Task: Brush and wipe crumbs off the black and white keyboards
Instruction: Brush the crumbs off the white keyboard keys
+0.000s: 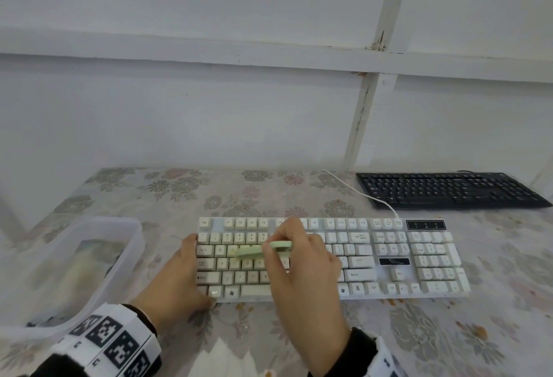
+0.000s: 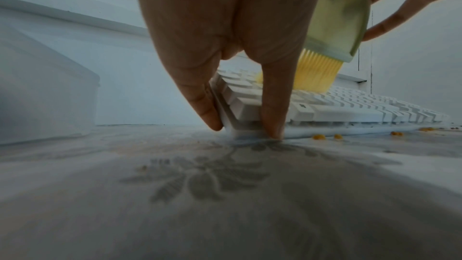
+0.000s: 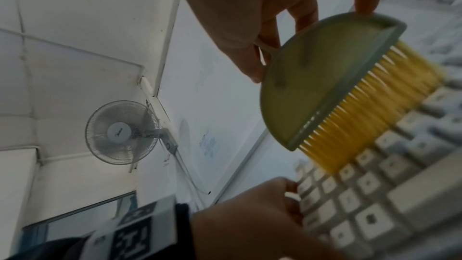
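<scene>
The white keyboard point(image 1: 389, 254) lies across the middle of the flowered table. My left hand point(image 1: 182, 275) grips its left end, thumb at the front corner and fingers along the side edge point(image 2: 210, 110). My right hand point(image 1: 299, 260) holds a small pale green brush point(image 1: 278, 246) over the left half of the keys. Its yellow bristles point(image 3: 370, 110) touch the upper letter rows point(image 2: 315, 74). The black keyboard point(image 1: 449, 189) rests at the back right, apart from both hands.
A clear plastic bin point(image 1: 68, 269) stands at the left, close to my left wrist. Orange crumbs point(image 2: 318, 136) lie on the tablecloth along the white keyboard's front edge. The white cable point(image 1: 359, 194) runs back toward the wall point(image 1: 209, 107).
</scene>
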